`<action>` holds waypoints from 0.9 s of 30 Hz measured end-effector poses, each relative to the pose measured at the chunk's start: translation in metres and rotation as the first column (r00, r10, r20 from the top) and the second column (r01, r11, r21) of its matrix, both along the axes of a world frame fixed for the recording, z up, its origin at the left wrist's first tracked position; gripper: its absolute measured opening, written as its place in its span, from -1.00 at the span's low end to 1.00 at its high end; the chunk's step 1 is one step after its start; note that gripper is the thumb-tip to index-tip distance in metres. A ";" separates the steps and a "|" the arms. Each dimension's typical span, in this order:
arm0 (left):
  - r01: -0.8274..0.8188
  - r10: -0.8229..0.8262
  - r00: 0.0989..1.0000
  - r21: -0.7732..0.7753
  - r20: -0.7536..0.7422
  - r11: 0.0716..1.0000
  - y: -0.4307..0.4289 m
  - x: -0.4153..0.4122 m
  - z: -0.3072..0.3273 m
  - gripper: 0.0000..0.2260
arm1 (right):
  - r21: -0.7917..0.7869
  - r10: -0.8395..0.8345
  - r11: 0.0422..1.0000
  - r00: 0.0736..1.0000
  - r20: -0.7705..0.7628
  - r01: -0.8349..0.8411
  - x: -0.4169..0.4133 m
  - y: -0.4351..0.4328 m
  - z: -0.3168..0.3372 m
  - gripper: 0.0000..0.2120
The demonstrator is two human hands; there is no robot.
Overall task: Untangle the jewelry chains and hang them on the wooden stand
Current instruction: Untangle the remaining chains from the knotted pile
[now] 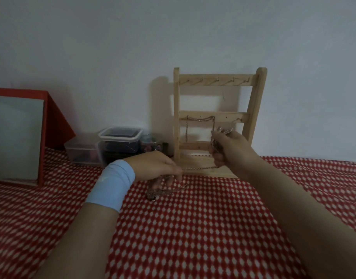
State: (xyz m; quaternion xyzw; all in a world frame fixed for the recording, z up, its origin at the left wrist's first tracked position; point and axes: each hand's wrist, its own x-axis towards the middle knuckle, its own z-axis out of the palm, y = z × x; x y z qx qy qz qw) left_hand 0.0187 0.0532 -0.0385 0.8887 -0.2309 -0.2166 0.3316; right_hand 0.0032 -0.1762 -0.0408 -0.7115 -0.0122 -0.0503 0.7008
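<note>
Resting on the red-and-white desk cloth (193, 228), a tangle of chains (163, 191) lies just under the left hand (155, 168), whose grip pinches a chain (197, 168) stretched across to the right hand (231, 150). That grip is curled round bunched links, raised before the wooden stand (215, 83), where a second chain (201, 118) hangs from the middle bar.

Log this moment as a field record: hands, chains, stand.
left hand: pinches one end of the held chain, low over the checked cloth
right hand: grips the other end, raised before the wooden stand
held chain: stretched between both hands
wooden stand: upright by the wall, top hooks bare, hung chain draped on middle rail
tangle: more chains on the checked cloth beneath the left hand
</note>
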 end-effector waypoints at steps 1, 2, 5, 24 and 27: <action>0.013 -0.014 1.000 -0.017 -0.025 1.000 0.000 0.000 -0.002 -0.74 | -0.106 -0.001 0.994 1.000 0.006 0.002 0.000 0.000 -0.002 -0.89; 0.023 -0.024 0.999 -0.034 -0.045 0.999 0.000 0.001 -0.005 -0.76 | -0.212 -0.007 0.977 1.000 0.006 0.008 0.001 0.000 -0.003 -0.91; 0.043 -0.047 0.996 -0.049 -0.079 0.998 -0.004 0.003 -0.016 -0.81 | -0.530 0.020 0.845 0.994 -0.104 -0.073 0.004 -0.008 -0.007 -0.89; -0.088 0.079 0.996 -0.368 -0.040 0.926 -0.017 0.003 -0.024 -0.87 | -0.488 0.377 0.725 0.873 -0.310 -0.486 -0.009 0.005 -0.011 -0.69; -0.162 0.129 0.986 -0.455 -0.102 0.876 -0.016 0.003 -0.023 -0.88 | -0.469 0.350 0.784 0.914 -0.205 -0.406 -0.010 0.005 -0.013 -0.63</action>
